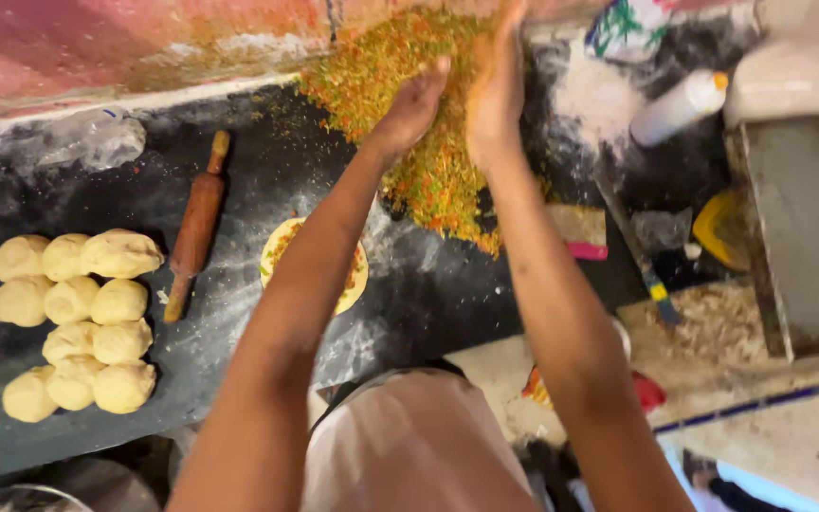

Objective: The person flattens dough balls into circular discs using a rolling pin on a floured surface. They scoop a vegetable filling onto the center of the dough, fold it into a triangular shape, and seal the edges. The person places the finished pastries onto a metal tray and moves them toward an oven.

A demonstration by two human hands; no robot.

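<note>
Left hand (416, 106) and right hand (497, 90): open, palms facing, cupping loose chopped orange-green filling (428, 161) heaped at the far edge of the floured dark counter (428, 294); best pressed together firmly, carried low to the rolled dough round (357, 275) beside the rolling pin (196, 223).

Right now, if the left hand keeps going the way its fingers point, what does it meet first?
The left hand points up and away into the heap of chopped orange and green filling; it looks already at or just above it. Beyond that is the pink wall. Depth is unclear.
</note>
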